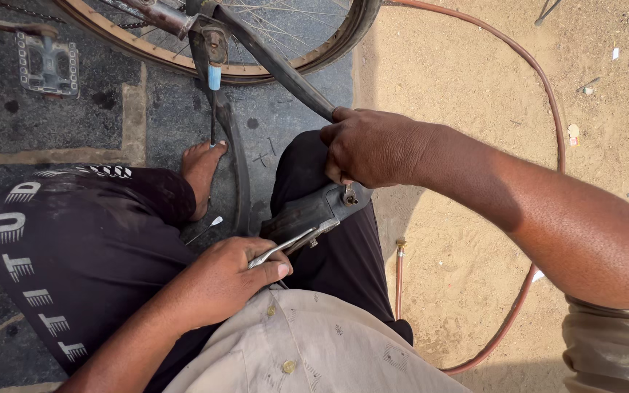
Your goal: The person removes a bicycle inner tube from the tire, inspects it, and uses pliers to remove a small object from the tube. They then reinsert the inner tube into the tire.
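Note:
My right hand [373, 145] grips a black rubber inner tube [307, 212] folded over my right knee, with its metal valve [349, 194] sticking out just under the fingers. My left hand [227, 280] is closed on a thin flat metal tool [282, 247] whose tip rests against the tube's folded edge. The tube runs up from my right hand to the bicycle wheel [285, 58] at the top.
A bicycle pedal [46, 65] sits at top left on the dark paved floor. A second slim metal lever [209, 227] lies by my bare foot [202, 171]. A reddish air hose [540, 94] curves over the sandy ground on the right, its brass end [400, 244] near my knee.

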